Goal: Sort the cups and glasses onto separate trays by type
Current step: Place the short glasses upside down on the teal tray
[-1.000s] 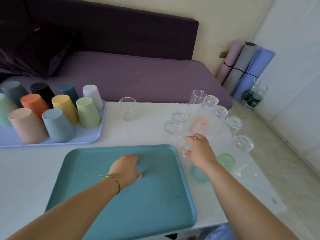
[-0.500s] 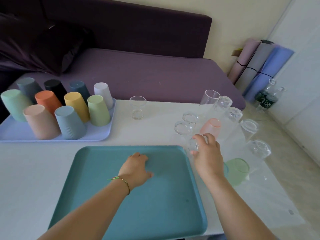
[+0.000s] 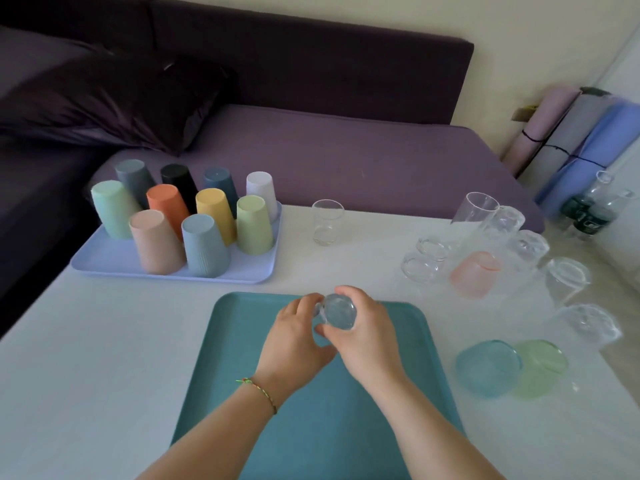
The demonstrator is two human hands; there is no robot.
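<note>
White table [image 3: 104,341] across the lower frame. Teal tray [image 3: 242,410] at bottom centre, bare but for the hands above its far end. Lavender tray [image 3: 114,258] at upper left, carrying ten opaque plastic cups [image 3: 204,249], all mouth-down. At right, clear and tinted glasses [image 3: 568,278] clustered on the table, well apart from the cups; one lone clear glass [image 3: 327,221] upright at centre top.

Small clear glass [image 3: 337,311] above the teal tray's far edge, base turned toward the camera, long axis apparently tilted away. Right hand [image 3: 367,337] wrapped around its side; left hand [image 3: 294,337] closing on it too, fingers touching.

Probably rigid, smooth, slippery, breakable; best gripped round the wall, not the rim.
</note>
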